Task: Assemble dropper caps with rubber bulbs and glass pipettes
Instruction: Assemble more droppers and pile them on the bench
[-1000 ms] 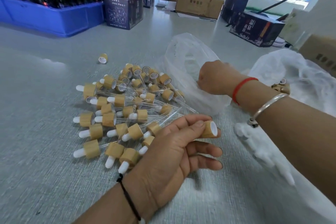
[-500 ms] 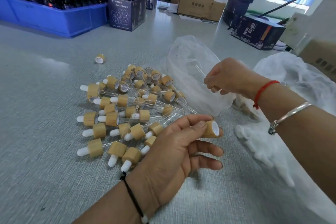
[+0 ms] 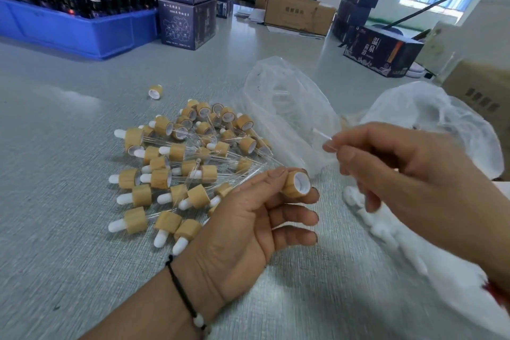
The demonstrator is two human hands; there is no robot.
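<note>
Cap faces right — pipette slants up-left.

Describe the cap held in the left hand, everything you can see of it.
The cap is a short round collar with a tan, wood-grain outer wall, bamboo by the look of it, and a white liner inside. It lies on its side with the open mouth turned toward the right hand. The left hand pinches it between thumb and forefinger, above the grey table. No glass pipette is in it yet; whether a bulb sits at its far end cannot be seen.
</note>
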